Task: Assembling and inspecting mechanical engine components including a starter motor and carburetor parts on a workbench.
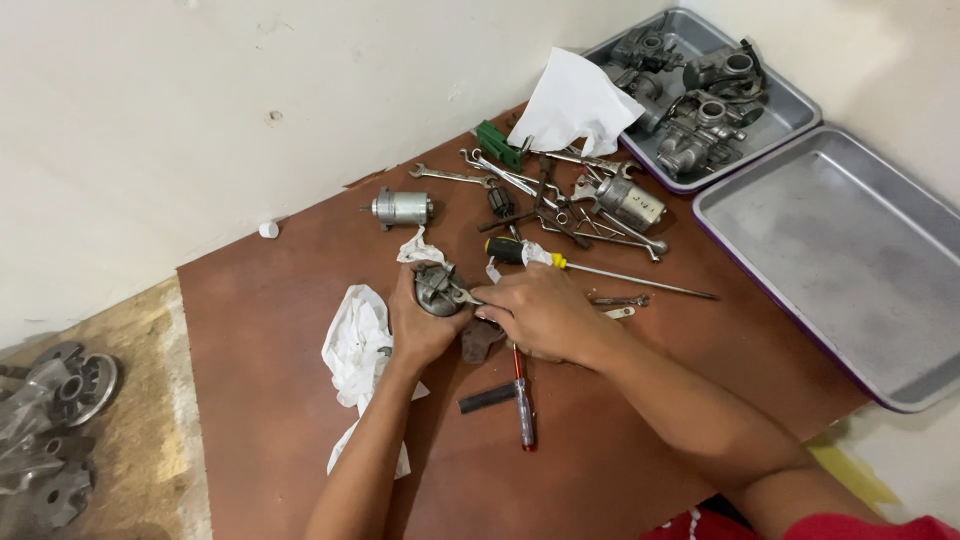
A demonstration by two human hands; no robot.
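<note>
My left hand [420,325] grips a small round grey metal engine part [436,288] over the brown board. Touching that part from the right, my right hand [540,315] holds a thin metal tool [468,297] whose tip rests on the part. A crumpled white rag [358,345] lies under my left wrist. Just below my hands lie a red-handled screwdriver [522,400] and a short black cylinder [486,398]. A dark flat piece [478,340] sits under my right hand.
Beyond my hands lie a yellow-and-black screwdriver [590,270], several wrenches [500,172], a small cylindrical motor [402,208] and white paper [575,100]. A metal tray [790,105] at the back holds carburetor parts; another tray [850,250] stands right. Metal discs [60,400] lie far left.
</note>
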